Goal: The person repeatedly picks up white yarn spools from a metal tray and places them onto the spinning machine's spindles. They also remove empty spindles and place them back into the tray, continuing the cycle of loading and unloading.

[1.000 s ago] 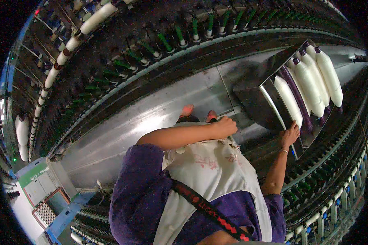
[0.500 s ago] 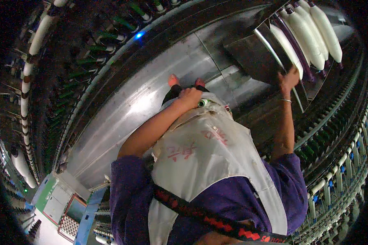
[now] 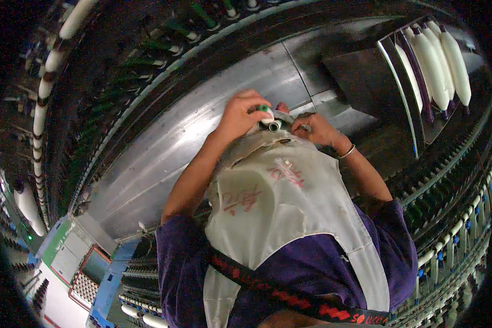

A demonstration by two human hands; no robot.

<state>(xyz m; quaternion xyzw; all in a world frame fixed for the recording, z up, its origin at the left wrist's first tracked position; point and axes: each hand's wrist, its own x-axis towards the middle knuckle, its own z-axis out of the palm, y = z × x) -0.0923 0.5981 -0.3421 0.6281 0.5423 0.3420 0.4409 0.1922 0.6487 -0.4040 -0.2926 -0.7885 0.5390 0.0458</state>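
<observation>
My left hand (image 3: 239,116) is closed around a small spinning bobbin (image 3: 267,114) with white yarn and a green end, held just above the apron's front. Below it, another bobbin (image 3: 275,126) shows its round, hollow end at the opening of my white apron (image 3: 279,186). My right hand (image 3: 320,132) is at the right side of that opening, fingers curled in a pinch. A greyish bit shows between those fingertips, too small to name. How many bobbins the apron holds is hidden by the cloth.
A cart with a metal rail (image 3: 397,82) stands to the right, carrying several large white roving bobbins (image 3: 433,71). Spinning frames run along both sides, the left with a row of green bobbins (image 3: 172,49). A metallic floor (image 3: 169,147) lies between them.
My right hand has let go of the cart's rail and come in to the apron opening. My left hand has risen from the apron with a bobbin. The cart appears farther right.
</observation>
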